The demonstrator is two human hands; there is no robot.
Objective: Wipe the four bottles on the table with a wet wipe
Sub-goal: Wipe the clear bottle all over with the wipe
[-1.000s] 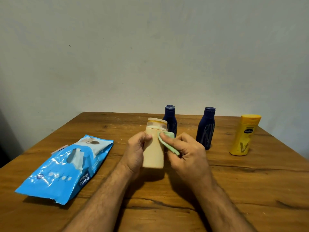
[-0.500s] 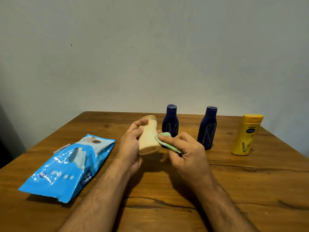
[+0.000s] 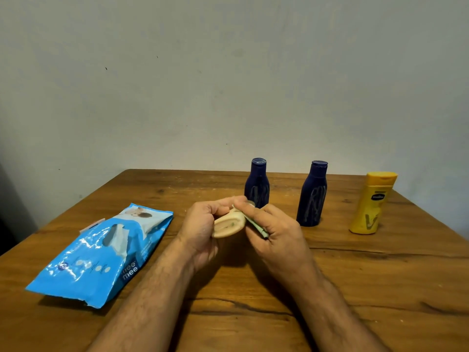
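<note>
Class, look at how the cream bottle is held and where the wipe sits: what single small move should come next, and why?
Probably rub the green wipe across the cream bottle's base. The left hand grips the bottle tipped over, its underside facing the camera, and the right hand pinches the wipe right against that edge. The underside looks marked, so it likely needs wiping.

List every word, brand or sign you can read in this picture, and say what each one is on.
"mee mee": on the blue wipes pack, near its lower right corner.
Large "V": on the front of the yellow bottle.
Dark oval badge on the yellow bottle: lettering too blurred to read.
Pale markings on the two dark blue bottles: too blurred to read.
Cream bottle in the hands: no text visible.
</note>
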